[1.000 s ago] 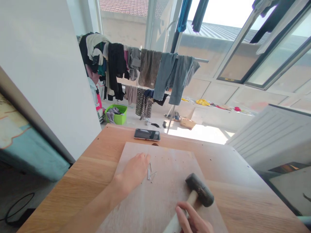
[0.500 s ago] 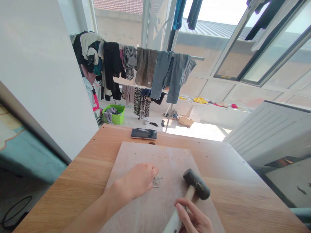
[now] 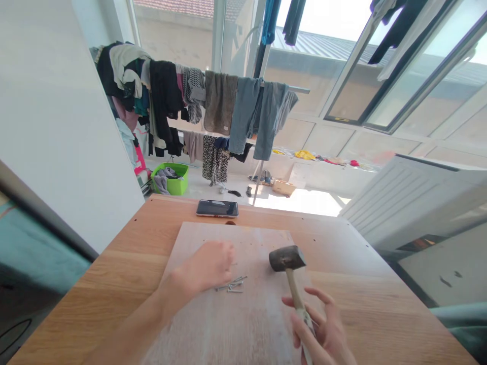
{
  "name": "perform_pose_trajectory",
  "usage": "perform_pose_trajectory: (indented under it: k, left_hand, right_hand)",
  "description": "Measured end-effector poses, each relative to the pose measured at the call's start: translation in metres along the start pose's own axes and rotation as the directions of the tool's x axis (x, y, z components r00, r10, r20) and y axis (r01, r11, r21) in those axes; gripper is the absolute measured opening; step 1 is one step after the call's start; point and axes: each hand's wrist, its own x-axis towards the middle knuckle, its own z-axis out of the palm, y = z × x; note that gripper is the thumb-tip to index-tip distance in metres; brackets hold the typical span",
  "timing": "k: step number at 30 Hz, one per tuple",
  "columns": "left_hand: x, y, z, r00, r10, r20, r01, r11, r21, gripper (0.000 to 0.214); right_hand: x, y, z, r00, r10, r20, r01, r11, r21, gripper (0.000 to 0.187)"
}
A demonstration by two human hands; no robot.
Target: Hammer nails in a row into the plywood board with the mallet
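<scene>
My left hand (image 3: pixel 207 266) is closed in a pinch over the board, its fingertips turned down and partly hidden. A thin silver bit shows at the fingertips and looks like a nail (image 3: pixel 235 263). Just below this hand, several loose silver nails (image 3: pixel 233 285) lie in a small pile on the pale wooden board (image 3: pixel 228 324). My right hand (image 3: pixel 319 324) holds a rubber mallet (image 3: pixel 287 258) by its light handle, with some fingers loosely spread. The mallet's black head is raised over the right side of the board.
The board lies on a wooden table (image 3: pixel 365 284). A phone (image 3: pixel 217 208) rests beyond its far edge. A row of small holes or dots crosses the board's far part. Behind the table are a clothes rack with laundry (image 3: pixel 220 101) and a green basket (image 3: pixel 178 180).
My left hand has lifted away from the nails and moved slightly left and farther, uncovering the pile. The mallet's head has swung left and upward as my right hand shifted right with its grip loosened.
</scene>
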Motion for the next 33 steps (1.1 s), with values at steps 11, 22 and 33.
perform_pose_trajectory:
  k: [11,22,33]
  left_hand:
    - [0.105,0.017,0.049,0.946,-0.154,-0.285,-0.12,0.652,-0.748,0.025]
    - [0.12,0.028,0.073,0.926,-0.061,-0.373,-0.235,0.68,-0.694,0.016]
    - [0.12,0.028,0.072,0.943,-0.013,-0.334,-0.203,0.772,-0.602,0.015]
  right_hand:
    - [0.103,-0.03,-0.007,0.982,-0.062,0.177,0.126,0.916,-0.381,0.054]
    - [0.121,-0.015,-0.009,0.96,0.128,0.247,-0.094,0.985,-0.144,0.05]
    - [0.115,-0.01,-0.014,0.983,0.051,0.177,-0.067,0.994,0.086,0.039]
